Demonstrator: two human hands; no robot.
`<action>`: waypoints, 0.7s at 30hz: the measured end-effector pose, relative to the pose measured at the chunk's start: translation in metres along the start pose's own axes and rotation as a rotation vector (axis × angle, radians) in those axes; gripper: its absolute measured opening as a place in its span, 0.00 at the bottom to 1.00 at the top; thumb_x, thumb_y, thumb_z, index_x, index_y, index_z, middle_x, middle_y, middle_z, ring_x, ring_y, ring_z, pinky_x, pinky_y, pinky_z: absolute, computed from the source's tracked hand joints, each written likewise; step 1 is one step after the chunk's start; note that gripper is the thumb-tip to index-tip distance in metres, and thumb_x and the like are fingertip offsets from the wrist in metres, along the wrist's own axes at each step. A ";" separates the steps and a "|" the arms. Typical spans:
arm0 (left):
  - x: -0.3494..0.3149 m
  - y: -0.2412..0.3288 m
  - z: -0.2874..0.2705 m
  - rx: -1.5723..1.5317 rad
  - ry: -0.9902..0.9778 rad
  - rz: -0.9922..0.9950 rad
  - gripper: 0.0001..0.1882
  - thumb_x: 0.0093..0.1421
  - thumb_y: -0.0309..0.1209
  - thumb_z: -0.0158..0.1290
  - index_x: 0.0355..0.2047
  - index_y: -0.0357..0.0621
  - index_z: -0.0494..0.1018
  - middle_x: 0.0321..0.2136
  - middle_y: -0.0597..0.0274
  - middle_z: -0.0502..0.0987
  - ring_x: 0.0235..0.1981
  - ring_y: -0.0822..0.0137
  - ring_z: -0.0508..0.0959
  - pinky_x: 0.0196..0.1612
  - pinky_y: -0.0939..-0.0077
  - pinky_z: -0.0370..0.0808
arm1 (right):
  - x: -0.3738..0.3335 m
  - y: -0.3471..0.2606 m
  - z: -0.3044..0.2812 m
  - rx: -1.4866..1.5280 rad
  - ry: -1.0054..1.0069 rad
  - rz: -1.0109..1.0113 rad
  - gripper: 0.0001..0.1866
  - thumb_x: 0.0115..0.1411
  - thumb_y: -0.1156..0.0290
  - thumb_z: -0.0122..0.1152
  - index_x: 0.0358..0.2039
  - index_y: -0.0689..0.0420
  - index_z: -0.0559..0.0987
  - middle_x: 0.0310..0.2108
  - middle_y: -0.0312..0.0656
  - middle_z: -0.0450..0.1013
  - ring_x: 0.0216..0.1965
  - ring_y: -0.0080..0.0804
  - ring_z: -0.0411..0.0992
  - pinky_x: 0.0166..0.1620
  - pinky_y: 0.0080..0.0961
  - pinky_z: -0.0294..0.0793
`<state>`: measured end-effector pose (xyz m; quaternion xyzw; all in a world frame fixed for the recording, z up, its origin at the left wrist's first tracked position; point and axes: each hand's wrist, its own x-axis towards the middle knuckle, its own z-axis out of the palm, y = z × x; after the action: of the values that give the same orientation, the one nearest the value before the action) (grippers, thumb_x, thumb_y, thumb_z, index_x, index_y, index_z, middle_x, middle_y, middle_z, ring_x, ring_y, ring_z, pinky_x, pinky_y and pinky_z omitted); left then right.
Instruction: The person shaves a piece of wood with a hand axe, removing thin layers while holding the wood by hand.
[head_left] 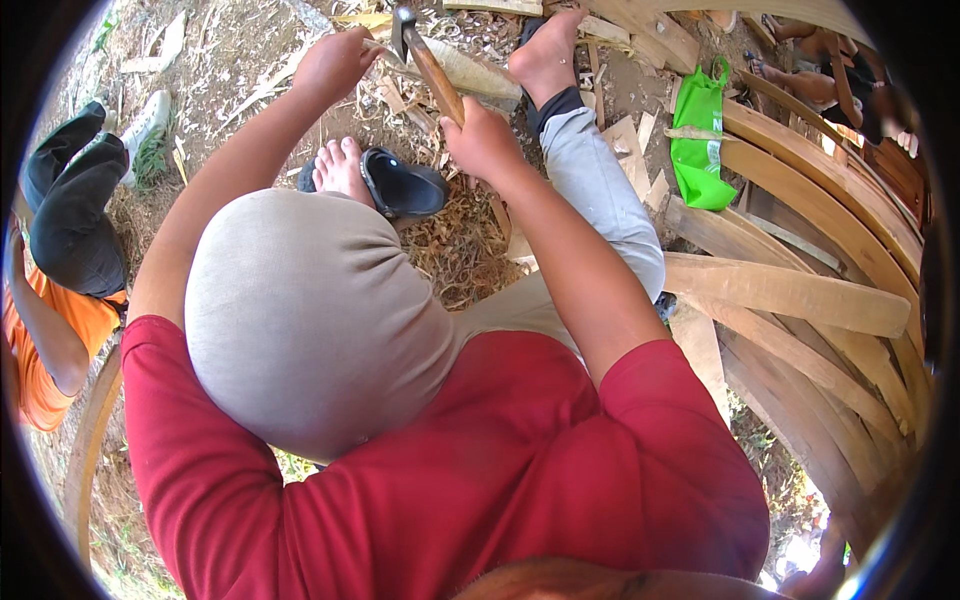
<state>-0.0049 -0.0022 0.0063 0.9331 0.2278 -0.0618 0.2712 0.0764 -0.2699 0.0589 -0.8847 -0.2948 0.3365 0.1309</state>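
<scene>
My right hand (483,140) is closed around the wooden handle of a hammer (436,78). Its dark metal head points up and away, close beside my left hand. My left hand (338,62) is closed at the end of my outstretched left arm, its fingers pinched together; what they hold is too small to make out. Just beyond the hammer a pale length of wood (475,72) lies on the ground between my feet. The hammer handle crosses in front of part of it.
Curved wooden planks (790,292) are piled at my right, with a bright green bag (699,140) by them. A black clog (402,184) lies beside my bare left foot. Wood shavings cover the ground. Other people sit at the far left, in orange (62,340), and at the upper right.
</scene>
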 end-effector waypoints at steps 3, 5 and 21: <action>0.002 -0.003 -0.003 0.034 -0.039 -0.002 0.22 0.72 0.49 0.53 0.50 0.43 0.77 0.38 0.46 0.86 0.41 0.44 0.85 0.45 0.49 0.81 | -0.010 -0.019 -0.014 0.108 0.024 -0.004 0.20 0.71 0.56 0.56 0.48 0.63 0.75 0.39 0.63 0.80 0.43 0.63 0.81 0.49 0.56 0.78; -0.004 -0.003 0.003 0.041 -0.017 0.004 0.22 0.71 0.50 0.54 0.50 0.44 0.79 0.37 0.46 0.86 0.40 0.44 0.86 0.44 0.49 0.81 | -0.017 -0.016 -0.001 0.044 -0.006 0.022 0.21 0.71 0.56 0.57 0.48 0.64 0.74 0.38 0.62 0.80 0.43 0.63 0.80 0.49 0.56 0.78; -0.004 -0.015 0.012 -0.023 0.078 0.032 0.24 0.71 0.52 0.55 0.42 0.39 0.78 0.31 0.44 0.84 0.35 0.42 0.85 0.39 0.47 0.80 | -0.008 -0.020 -0.017 0.066 -0.006 0.059 0.20 0.70 0.56 0.57 0.49 0.62 0.74 0.38 0.62 0.81 0.44 0.63 0.80 0.50 0.55 0.77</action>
<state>-0.0154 0.0005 -0.0103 0.9351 0.2240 -0.0185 0.2739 0.0750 -0.2593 0.0843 -0.8872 -0.2578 0.3523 0.1494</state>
